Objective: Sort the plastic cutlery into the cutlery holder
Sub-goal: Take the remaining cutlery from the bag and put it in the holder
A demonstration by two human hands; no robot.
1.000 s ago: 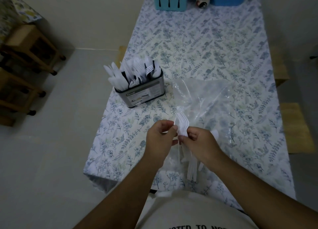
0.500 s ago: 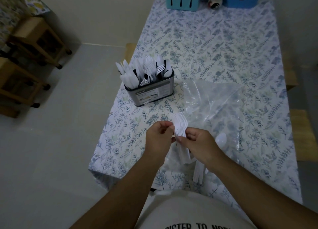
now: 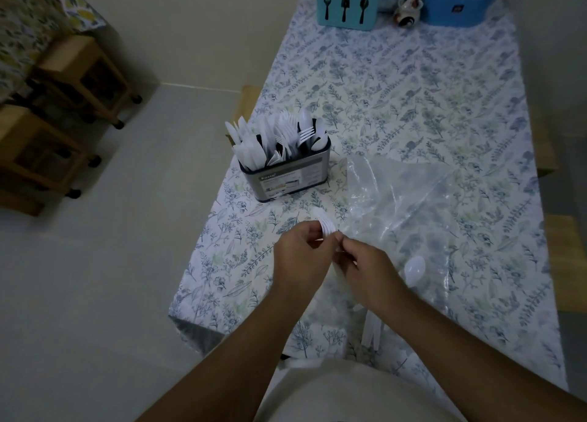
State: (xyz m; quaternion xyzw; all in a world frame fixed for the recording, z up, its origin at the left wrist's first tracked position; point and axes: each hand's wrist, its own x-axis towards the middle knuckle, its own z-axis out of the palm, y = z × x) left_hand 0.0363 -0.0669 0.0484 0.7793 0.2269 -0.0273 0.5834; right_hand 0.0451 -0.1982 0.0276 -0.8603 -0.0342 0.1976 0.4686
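A grey metal cutlery holder [image 3: 287,180] stands near the table's left edge, filled with white plastic knives, forks and spoons. In front of it my left hand [image 3: 300,256] and my right hand [image 3: 370,270] meet over a stacked bundle of white plastic spoons [image 3: 325,224]. Both hands pinch the bundle; the spoon bowls fan out above my fingers and the handles hang down under my right wrist [image 3: 371,329]. A single white spoon [image 3: 415,267] lies on the table to the right of my right hand.
A crumpled clear plastic bag [image 3: 403,193] lies right of the holder. A teal cutlery caddy [image 3: 347,4], a small figurine [image 3: 408,13] and a blue container [image 3: 459,2] stand at the far end. The flowered tablecloth [image 3: 413,88] covers the table; wooden stools [image 3: 76,72] stand left.
My hands with the spoon bundle have stayed together, shifting slightly. The camera has tilted, so the holder and far objects sit lower in the view.
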